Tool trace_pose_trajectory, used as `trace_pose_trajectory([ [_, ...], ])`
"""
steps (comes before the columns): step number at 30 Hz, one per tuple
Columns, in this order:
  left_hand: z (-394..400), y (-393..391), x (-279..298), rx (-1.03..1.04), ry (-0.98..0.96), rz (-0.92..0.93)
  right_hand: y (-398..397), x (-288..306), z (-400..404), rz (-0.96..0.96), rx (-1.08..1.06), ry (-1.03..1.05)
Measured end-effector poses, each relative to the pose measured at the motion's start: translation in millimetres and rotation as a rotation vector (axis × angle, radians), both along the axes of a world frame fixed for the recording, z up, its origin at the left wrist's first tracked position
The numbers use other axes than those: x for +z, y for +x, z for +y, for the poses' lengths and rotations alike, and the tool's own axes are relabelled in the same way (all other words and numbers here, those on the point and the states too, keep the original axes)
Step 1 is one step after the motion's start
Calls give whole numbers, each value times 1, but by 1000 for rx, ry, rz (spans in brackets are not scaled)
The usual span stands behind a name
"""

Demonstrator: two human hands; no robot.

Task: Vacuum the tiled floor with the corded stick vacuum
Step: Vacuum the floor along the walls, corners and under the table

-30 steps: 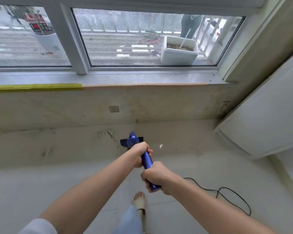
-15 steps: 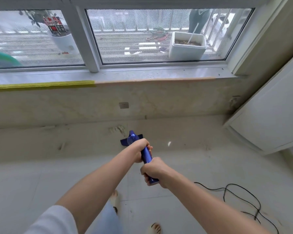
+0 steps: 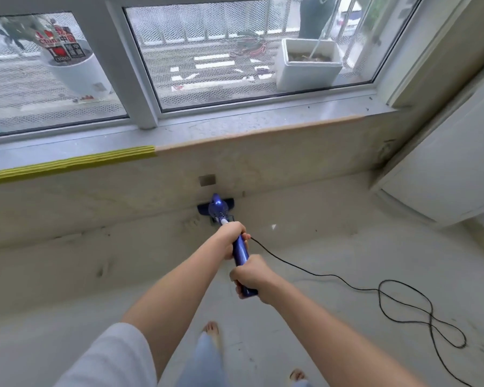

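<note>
Blue stick vacuum [image 3: 218,208] (black cord [image 3: 386,296] looped), head against the wall base.

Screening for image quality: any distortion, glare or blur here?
Head view: wide-angle bowing curves the grey window sill; soft daylight, no glare; both hands on the blue stick vacuum look sharp; the white sleeve is blurred.

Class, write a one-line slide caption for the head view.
Both hands grip the blue stick vacuum, its floor head against the wall below the window sill.

A white foam box [image 3: 308,68] and white pot [image 3: 76,71] stand outside the window, seemingly behind mesh.
</note>
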State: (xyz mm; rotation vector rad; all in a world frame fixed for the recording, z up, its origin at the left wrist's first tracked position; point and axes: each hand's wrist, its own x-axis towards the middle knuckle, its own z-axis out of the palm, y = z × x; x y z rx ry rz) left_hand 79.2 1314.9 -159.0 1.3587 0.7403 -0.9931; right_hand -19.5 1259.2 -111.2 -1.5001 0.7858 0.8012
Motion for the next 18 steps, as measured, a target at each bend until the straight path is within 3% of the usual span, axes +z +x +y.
trace_pose_trajectory([
  [10,27,38,30,-67,-90,68,40,47,24,8,-24,-49],
  [18,35,58,34,-104,-62,50,62,35,37,-6,-54,-54],
])
